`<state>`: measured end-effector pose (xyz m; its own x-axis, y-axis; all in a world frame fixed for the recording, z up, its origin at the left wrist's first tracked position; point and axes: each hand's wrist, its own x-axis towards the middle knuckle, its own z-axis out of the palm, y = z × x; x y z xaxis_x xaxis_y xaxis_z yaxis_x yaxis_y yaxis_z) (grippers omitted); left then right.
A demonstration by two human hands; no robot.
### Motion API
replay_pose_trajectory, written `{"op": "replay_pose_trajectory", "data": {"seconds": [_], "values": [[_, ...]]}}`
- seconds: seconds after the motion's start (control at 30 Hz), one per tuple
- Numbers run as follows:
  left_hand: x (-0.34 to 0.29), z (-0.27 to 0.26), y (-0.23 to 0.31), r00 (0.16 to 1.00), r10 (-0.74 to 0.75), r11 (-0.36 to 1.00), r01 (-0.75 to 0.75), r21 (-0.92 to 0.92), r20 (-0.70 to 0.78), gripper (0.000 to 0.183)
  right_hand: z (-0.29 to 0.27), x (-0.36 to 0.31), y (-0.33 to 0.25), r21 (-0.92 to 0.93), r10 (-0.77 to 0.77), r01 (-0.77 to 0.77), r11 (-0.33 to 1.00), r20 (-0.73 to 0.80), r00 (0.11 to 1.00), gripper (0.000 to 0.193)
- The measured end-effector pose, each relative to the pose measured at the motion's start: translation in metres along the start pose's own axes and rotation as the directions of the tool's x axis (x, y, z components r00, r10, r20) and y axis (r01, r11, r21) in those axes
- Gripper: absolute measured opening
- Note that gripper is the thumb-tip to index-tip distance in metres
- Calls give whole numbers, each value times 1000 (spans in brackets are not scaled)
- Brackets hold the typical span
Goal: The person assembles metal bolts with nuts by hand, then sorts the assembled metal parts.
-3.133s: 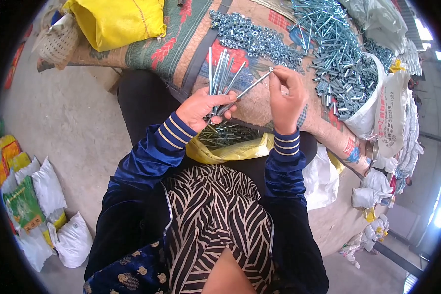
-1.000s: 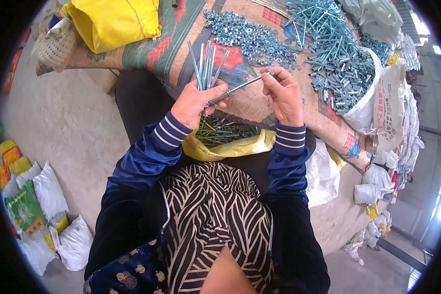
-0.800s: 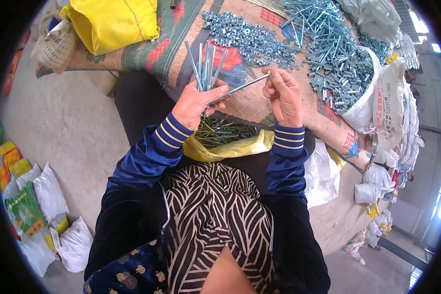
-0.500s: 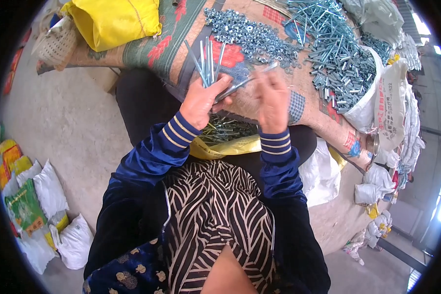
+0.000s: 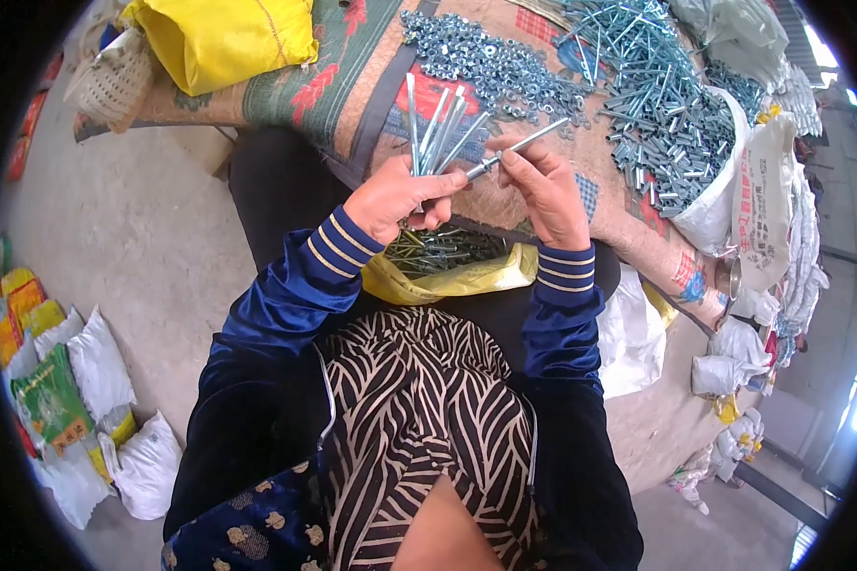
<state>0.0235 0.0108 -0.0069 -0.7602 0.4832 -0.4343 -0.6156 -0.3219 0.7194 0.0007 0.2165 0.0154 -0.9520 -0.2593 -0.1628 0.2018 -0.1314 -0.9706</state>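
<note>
My left hand is closed around several long silvery bolts, which fan upward from the fist. One more bolt lies slanted between the two hands, its lower end under my left thumb. My right hand pinches that bolt partway along with thumb and fingertips. A thicker, darker section shows on it between the hands, too small to name for sure. Below the hands, a yellow bag in my lap holds many metal bolts.
On the patterned cloth-covered table lie loose nuts, short metal sleeves and a heap of long bolts. A white sack borders the sleeves. A yellow sack stands far left; filled bags lie on the floor.
My right hand was blurred in motion over the slanted bolt; now it is steady, pinching it, slightly lower and farther right. The bolt now sticks out past its fingers.
</note>
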Motion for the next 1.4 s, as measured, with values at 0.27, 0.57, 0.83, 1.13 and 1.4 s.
{"op": "replay_pose_trajectory", "data": {"seconds": [0.27,0.57,0.83,1.13,1.4], "values": [[-6,13,-5,944,276,951,-241,194,-183,21,-2,9,-20,-623,111,-257,739,-264,958,32],[-6,13,-4,956,238,965,-211,158,-172,21,-3,9,-32,-572,185,-250,781,-171,968,28],[-9,14,-3,946,269,957,-242,160,-179,20,-12,12,-8,-452,22,-87,888,-148,989,21],[-14,6,9,994,63,996,-57,71,-92,19,-8,6,-7,-235,-66,105,966,166,984,30],[-11,12,6,961,219,968,-192,162,-170,20,-12,11,-17,-612,69,-144,778,-145,987,27]]}}
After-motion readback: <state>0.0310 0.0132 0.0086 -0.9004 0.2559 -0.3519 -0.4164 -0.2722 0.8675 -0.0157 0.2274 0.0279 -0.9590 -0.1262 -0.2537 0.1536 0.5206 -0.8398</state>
